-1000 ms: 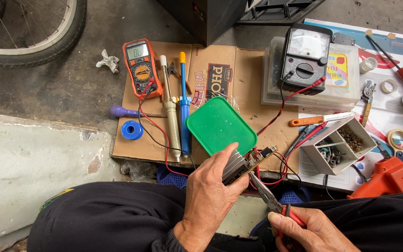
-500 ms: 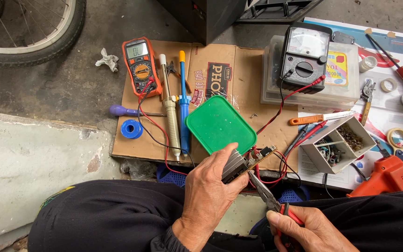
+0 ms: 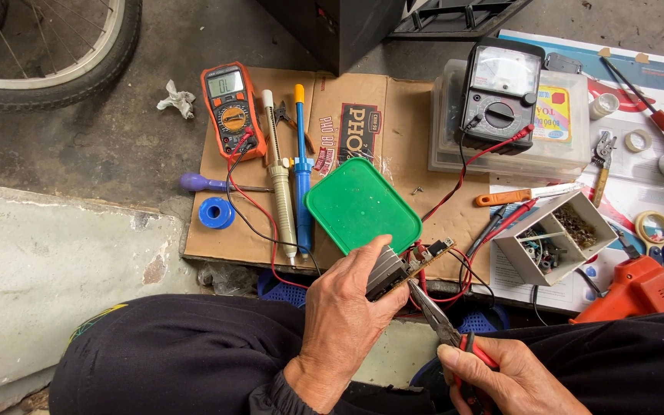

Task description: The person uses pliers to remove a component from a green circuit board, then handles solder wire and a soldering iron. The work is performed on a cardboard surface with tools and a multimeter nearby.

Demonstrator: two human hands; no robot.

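My left hand (image 3: pixel 343 311) grips a small circuit board (image 3: pixel 413 265) with a ribbed metal heat sink and red and black wires, held above my lap. My right hand (image 3: pixel 501 376) is closed on red-handled needle-nose pliers (image 3: pixel 443 323), whose tips touch the underside of the board. Just beyond the board lies a green square lid (image 3: pixel 361 204) on a sheet of cardboard (image 3: pixel 393 123).
On the cardboard lie an orange digital multimeter (image 3: pixel 230 107), a desoldering pump (image 3: pixel 280 180), a blue tool (image 3: pixel 302 169), a purple screwdriver (image 3: pixel 209 184) and a blue solder spool (image 3: pixel 216 213). To the right stand an analog meter (image 3: pixel 501 96) on a clear box, a parts tray (image 3: pixel 559 234) and an orange drill (image 3: pixel 639 284). A bicycle wheel (image 3: pixel 55 77) is at far left.
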